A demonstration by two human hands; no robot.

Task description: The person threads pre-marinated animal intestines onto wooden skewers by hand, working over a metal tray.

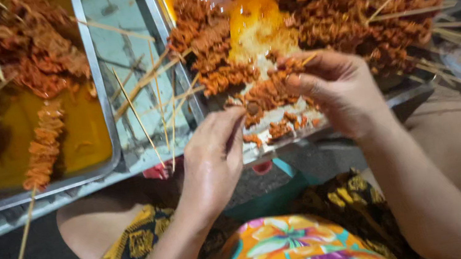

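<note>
Hands close together over tray: right hand pinches skewer steady, left hand presses marinated meat on (grip partly hidden).

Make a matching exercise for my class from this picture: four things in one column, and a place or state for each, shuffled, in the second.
Things:
1. right hand
2. left hand
3. finished skewer
4. bare sticks

Places or states:
a. lying in yellow marinade in the left metal tray
b. loose in the gap between the trays
c. pinching a stick loaded with meat
d. fingertips at the meat pieces on the right tray's edge

Pairs: 1-c, 2-d, 3-a, 4-b
</note>
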